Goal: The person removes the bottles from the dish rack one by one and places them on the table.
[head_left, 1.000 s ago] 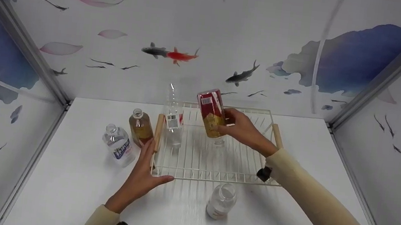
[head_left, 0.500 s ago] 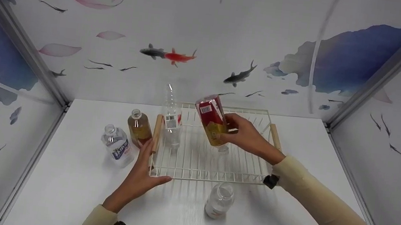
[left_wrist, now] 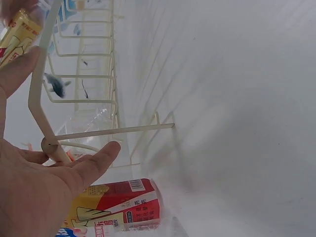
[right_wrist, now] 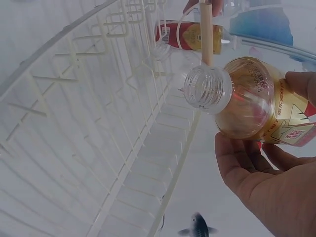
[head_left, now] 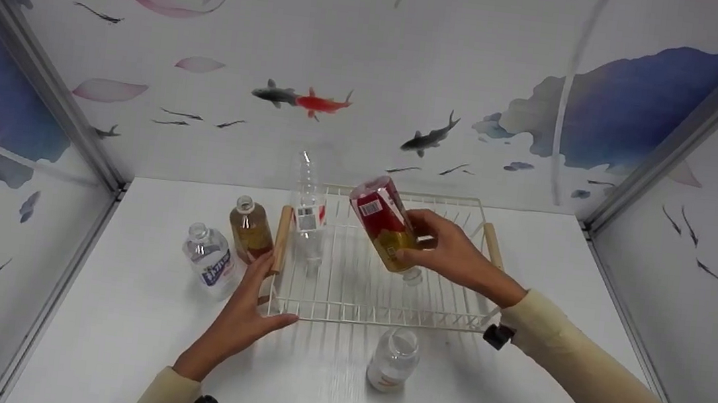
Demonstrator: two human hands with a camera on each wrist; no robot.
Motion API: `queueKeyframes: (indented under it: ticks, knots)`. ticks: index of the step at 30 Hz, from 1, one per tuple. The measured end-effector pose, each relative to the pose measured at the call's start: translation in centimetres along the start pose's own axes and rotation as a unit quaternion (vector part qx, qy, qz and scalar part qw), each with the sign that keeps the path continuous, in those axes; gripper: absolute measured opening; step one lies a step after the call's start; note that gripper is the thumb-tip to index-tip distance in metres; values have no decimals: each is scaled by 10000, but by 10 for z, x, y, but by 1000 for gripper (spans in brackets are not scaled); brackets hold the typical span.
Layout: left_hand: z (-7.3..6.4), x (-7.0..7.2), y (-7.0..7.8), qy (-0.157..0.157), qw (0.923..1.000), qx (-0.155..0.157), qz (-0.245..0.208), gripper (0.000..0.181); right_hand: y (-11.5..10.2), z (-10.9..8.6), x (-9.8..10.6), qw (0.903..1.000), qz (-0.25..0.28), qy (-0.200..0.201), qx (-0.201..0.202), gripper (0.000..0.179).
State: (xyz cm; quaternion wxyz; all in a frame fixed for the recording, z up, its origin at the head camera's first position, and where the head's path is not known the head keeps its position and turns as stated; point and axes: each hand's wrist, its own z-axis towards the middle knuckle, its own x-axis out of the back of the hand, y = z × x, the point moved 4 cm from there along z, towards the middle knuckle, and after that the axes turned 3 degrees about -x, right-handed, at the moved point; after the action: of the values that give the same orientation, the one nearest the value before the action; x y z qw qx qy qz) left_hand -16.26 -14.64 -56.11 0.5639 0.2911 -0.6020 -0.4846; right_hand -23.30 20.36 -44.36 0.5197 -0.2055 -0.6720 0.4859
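My right hand [head_left: 451, 249] grips a plastic bottle [head_left: 383, 224] with a red and gold label. It hangs tilted over the white wire rack [head_left: 352, 323], capless mouth pointing down to the right. In the right wrist view, the bottle's clear neck [right_wrist: 207, 90] faces the wires, thumb on one side and fingers on the other. My left hand [head_left: 245, 313] rests at the rack's front left corner. Its thumb extends along the front rail and its fingers lie by the wooden handle [head_left: 282, 240]. A clear bottle [head_left: 308, 219] with a small label leans inside the rack's left end.
Left of the rack stand a second red-and-gold-labelled bottle [head_left: 251, 230] and a clear bottle with a purple label [head_left: 212, 259]. A clear, wide-mouthed bottle [head_left: 393, 361] stands in front of the rack. A patterned wall [head_left: 376, 48] rises right behind it.
The bottle in my right hand has come lower and tilted further, its mouth moving right and toward me. My left hand has barely shifted at the rack's corner.
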Motion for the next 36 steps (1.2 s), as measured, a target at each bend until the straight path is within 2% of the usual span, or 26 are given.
queueKeyframes:
  ticks: [8,15,23,29,36]
  knots:
    - [-5,10,10,202,9982,-368,433,98,-5,-9,4,9999,13,25,103,69]
    - [-9,14,27,207,9945,-696,755,77,-9,-16,7,9998,-82,4,183,65]
    - [-11,17,47,225,9867,-1253,1006,73,-11,-22,6,9996,-92,-94,257,64]
    - [-12,17,57,205,9855,-1342,1014,72,-12,-25,5,9992,-217,-140,319,63]
    - [-11,12,66,201,9841,-1480,960,72,-11,-30,4,9985,-395,-167,338,64]
